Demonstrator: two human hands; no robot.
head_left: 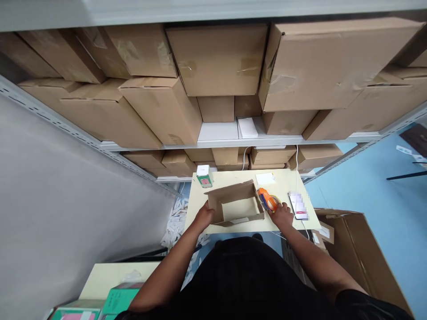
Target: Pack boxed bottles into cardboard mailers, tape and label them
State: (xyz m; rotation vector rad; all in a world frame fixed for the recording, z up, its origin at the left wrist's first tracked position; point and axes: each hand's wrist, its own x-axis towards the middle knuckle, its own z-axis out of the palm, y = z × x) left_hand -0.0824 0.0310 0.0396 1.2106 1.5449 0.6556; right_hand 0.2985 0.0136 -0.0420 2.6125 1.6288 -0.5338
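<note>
An open, shallow cardboard box [235,203] lies on a small pale yellow table [289,186] in front of me. My left hand [204,216] grips the box's left wall. My right hand [282,215] is closed on an orange tape dispenser [267,199] with a clear roll, held against the box's right side. A phone [298,206] lies just right of that hand, with a white cable running off the table. A small white and green box [204,175] stands at the table's far left corner, and a white paper slip [265,178] lies near the far edge.
Metal shelving [213,143] behind the table is packed with brown cartons [216,58]. A large open carton [360,253] stands on the blue floor at my right. Paper scraps [175,220] litter the floor at left. Green boxes [120,300] sit on another table at lower left.
</note>
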